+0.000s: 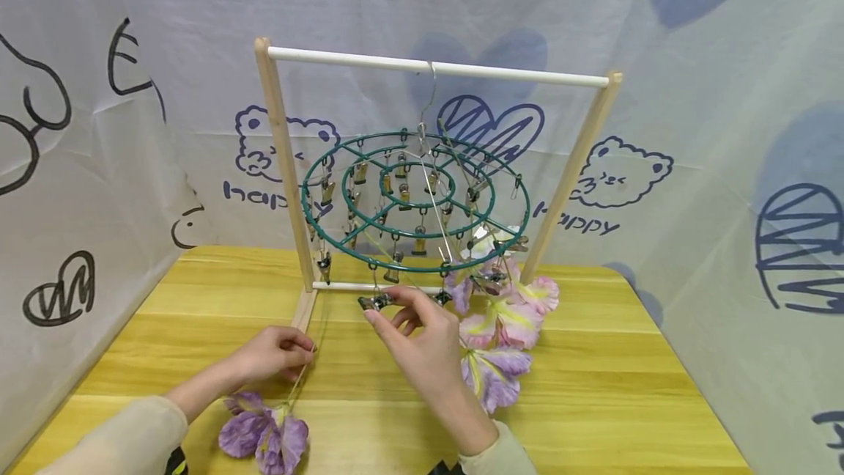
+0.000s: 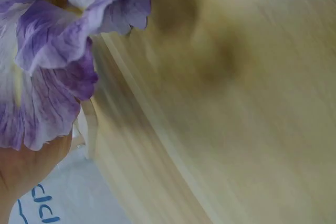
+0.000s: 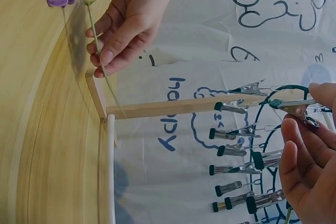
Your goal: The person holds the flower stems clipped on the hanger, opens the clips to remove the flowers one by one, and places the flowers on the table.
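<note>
In the head view, your left hand (image 1: 272,354) pinches the thin green stem (image 1: 300,380) of a purple-petalled flower (image 1: 264,437) at near left; your right hand (image 1: 425,336) pinches a dark-tipped metal clip (image 1: 374,303) below the round green hanger's (image 1: 409,269) near edge. In the left wrist view, petals hide your fingers. In the right wrist view, both grips show, the stem well apart from the clip.

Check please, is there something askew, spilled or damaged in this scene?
Nothing looks spilled or damaged. Only the hanging flowers look uneven: they bunch at the right side of the green rack, with none at its left, which seems lopsided.
</note>
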Demonstrator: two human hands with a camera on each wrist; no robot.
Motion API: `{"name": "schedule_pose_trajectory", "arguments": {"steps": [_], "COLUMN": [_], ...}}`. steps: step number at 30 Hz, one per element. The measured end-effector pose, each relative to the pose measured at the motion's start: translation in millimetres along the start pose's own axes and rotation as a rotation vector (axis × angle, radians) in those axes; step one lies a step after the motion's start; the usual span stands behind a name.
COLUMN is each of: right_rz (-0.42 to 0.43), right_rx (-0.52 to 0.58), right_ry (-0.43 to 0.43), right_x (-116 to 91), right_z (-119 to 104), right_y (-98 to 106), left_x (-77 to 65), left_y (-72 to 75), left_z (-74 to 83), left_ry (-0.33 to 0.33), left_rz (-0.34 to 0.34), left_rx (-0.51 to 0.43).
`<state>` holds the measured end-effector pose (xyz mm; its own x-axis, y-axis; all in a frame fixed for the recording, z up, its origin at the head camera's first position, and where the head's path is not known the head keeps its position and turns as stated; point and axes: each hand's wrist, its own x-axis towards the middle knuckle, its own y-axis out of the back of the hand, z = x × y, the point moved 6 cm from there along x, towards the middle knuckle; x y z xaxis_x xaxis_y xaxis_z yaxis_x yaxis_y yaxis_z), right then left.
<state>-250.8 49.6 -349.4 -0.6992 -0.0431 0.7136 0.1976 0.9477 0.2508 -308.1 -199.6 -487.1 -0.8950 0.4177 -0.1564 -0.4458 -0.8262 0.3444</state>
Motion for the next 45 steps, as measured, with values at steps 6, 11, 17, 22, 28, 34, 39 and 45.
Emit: {"name": "schedule_pose_trajectory", "arguments": {"steps": [6,11,17,22,28,34,39,45], "right_rz": [-0.001,-0.004,-0.006,-0.009,-0.012,-0.010,-0.013,-0.041], "right_rx": [0.001,0.001,0.005,0.011,0.006,-0.014,-0.023,-0.030], "right_ry": [0.004,-0.001,0.003,0.007,0.002,-0.006,-0.003,-0.014], "right_x": [0.3,-0.2,-0.4,-0.2,-0.5,-1.6,-2.3,-1.7], "right_z": [-0.5,-0.2,-0.6,-1.4,-2.2,-2.5,-3.9,-6.5], "right_y": [-0.2,-0.5,-0.8,-1.1,-0.2,0.5,1.0,0.6], "left_x": [-2.0,-3.2,-3.2,-3.0,-1.9,-3.2,-4.8,-6.3], "left_y": [6.5,8.5,8.2,7.3,5.1,2.4,1.5,2.9], "left_z": [-8.8,-11.8,-14.0,-15.3,-14.2,-12.3,-11.6,-9.2], "left_ry": [0.044,0.063,0.090,0.117,0.100,0.084,0.092,0.092], "left_rz": [-0.009,-0.001,0.022,0.042,0.065,0.054,0.060,0.035], "left_rx": [-0.003,0.009,0.002,0.001,0.037,0.039,0.027,0.000]}}
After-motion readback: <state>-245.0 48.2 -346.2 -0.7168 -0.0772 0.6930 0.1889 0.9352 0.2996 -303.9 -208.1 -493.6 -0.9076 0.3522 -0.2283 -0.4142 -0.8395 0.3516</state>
